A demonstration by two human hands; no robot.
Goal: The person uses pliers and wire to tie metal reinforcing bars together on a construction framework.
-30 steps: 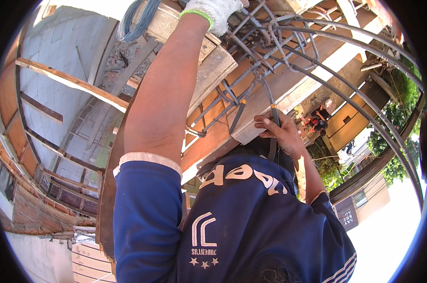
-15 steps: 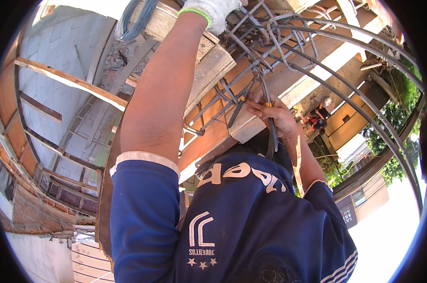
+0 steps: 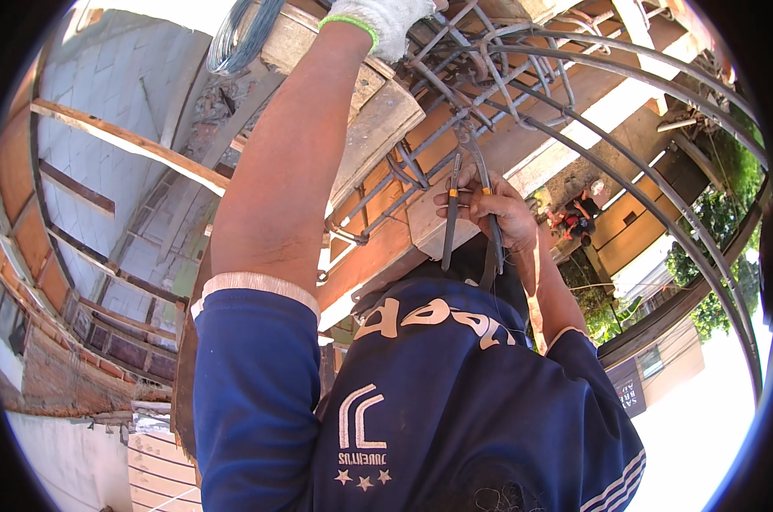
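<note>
Head view: left grip [image 3: 386, 24] stretched forward, right grip [image 3: 501, 207] curled around pincers [image 3: 480, 164].

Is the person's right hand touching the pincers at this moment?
Touching. The head view shows it: the right hand grips the pincers, curled against their handles with no gap visible.

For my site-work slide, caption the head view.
Bare right hand grips yellow-banded pincers close to a steel rebar cage, with the gloved left hand nearby.
</note>
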